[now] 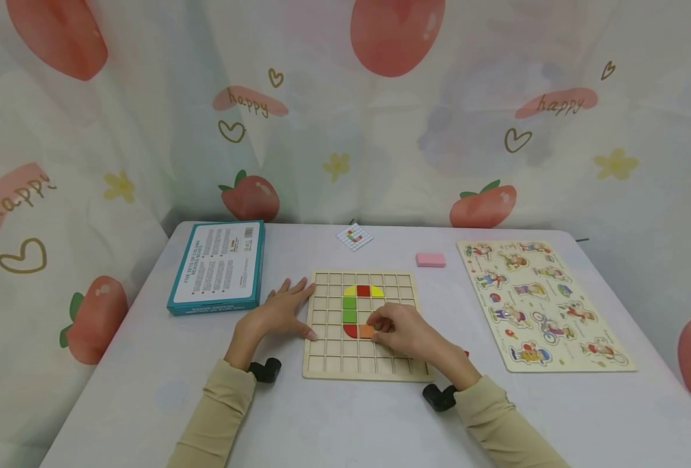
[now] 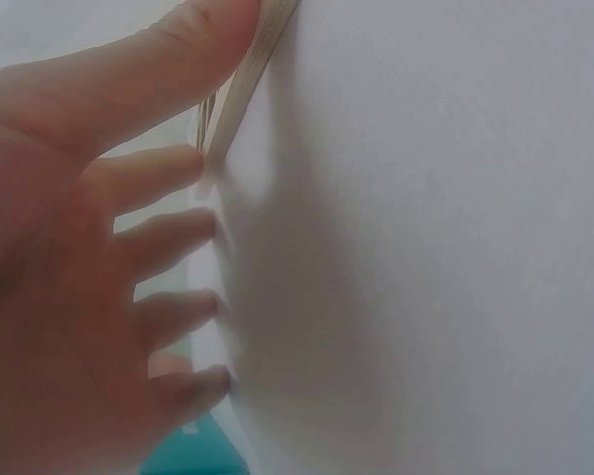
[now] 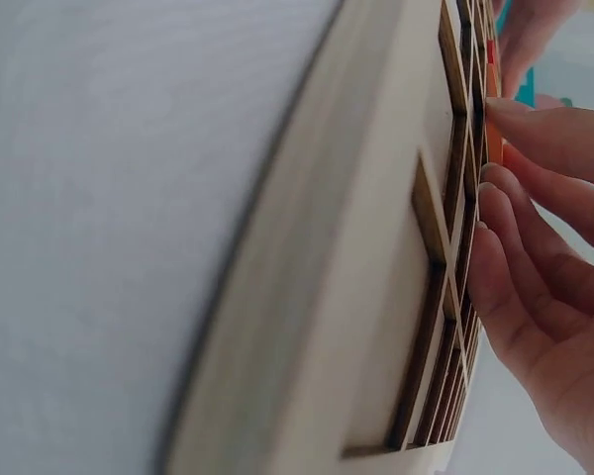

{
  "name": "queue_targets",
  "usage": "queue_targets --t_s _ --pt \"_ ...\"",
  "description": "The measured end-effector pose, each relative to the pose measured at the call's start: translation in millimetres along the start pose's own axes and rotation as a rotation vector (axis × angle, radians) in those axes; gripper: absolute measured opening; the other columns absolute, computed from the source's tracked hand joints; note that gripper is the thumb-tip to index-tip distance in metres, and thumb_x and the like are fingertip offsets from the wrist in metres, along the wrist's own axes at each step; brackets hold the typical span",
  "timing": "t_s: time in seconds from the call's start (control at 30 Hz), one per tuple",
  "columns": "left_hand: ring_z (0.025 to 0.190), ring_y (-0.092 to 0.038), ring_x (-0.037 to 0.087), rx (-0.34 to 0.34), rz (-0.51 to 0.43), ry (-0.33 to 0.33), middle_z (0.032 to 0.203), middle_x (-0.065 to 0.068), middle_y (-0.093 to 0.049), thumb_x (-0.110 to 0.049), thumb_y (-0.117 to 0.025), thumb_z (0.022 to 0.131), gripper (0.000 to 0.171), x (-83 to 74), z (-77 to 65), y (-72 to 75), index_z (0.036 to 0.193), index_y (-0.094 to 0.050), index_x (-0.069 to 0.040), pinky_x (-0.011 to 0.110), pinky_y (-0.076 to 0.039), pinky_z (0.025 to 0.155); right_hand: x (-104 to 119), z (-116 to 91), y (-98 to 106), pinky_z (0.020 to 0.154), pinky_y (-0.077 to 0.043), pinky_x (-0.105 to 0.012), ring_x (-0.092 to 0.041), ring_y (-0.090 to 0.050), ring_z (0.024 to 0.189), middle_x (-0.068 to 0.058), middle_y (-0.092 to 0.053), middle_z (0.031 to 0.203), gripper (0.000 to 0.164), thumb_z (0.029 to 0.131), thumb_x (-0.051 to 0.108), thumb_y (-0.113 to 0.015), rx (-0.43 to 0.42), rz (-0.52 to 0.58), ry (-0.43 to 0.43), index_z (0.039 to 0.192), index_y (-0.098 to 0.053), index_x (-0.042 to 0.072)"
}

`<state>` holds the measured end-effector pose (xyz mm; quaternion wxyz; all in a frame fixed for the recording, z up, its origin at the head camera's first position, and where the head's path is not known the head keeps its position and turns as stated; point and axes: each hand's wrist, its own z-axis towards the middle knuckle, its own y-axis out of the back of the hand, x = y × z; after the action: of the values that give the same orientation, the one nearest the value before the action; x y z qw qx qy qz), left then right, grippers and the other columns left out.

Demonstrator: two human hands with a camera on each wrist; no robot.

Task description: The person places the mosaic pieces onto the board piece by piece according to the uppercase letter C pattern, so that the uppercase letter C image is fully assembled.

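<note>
A wooden grid board (image 1: 326, 365) lies flat in front of me. In its cells sit a red square tile (image 1: 363, 291) between two yellow rounded ones, a green strip (image 1: 350, 309) down the left, and a red rounded tile (image 1: 351, 331) at the bottom. Beside that last one, my right hand (image 1: 408, 331) pinches an orange tile (image 1: 366, 332) between thumb and fingers, right at the grid; the right wrist view shows the orange tile's edge (image 3: 494, 129). My left hand (image 1: 275, 313) spreads its fingers on the table, thumb (image 2: 158, 79) touching the board's left edge.
A teal and white box (image 1: 216, 266) lies at the back left. Behind the board is a small pattern card (image 1: 355, 236), with a pink block (image 1: 430, 260) to its right. A picture puzzle board (image 1: 497, 344) lies far right. Something red (image 1: 467, 353) peeks out by my right wrist.
</note>
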<state>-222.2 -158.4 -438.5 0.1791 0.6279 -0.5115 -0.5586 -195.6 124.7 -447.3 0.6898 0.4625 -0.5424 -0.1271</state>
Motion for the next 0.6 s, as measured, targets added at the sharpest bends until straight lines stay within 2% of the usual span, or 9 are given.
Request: queue_targets --t_s 0.6 --pt "0.16 -0.001 0.04 0.0 0.007 -0.005 0.173 0.011 -0.017 -0.037 -0.09 0.077 0.108 0.3 -0.2 -0.2 0.163 -0.03 -0.011 0.062 -0.004 0.128 -1.7 -1.3 1.9 0.071 -0.053 -0.022 -0.008 -0.058 0.079 0.004 -0.067 0.087 0.013 0.09 0.005 -0.077 0.012 0.004 0.029 0.103 -0.076 0.006"
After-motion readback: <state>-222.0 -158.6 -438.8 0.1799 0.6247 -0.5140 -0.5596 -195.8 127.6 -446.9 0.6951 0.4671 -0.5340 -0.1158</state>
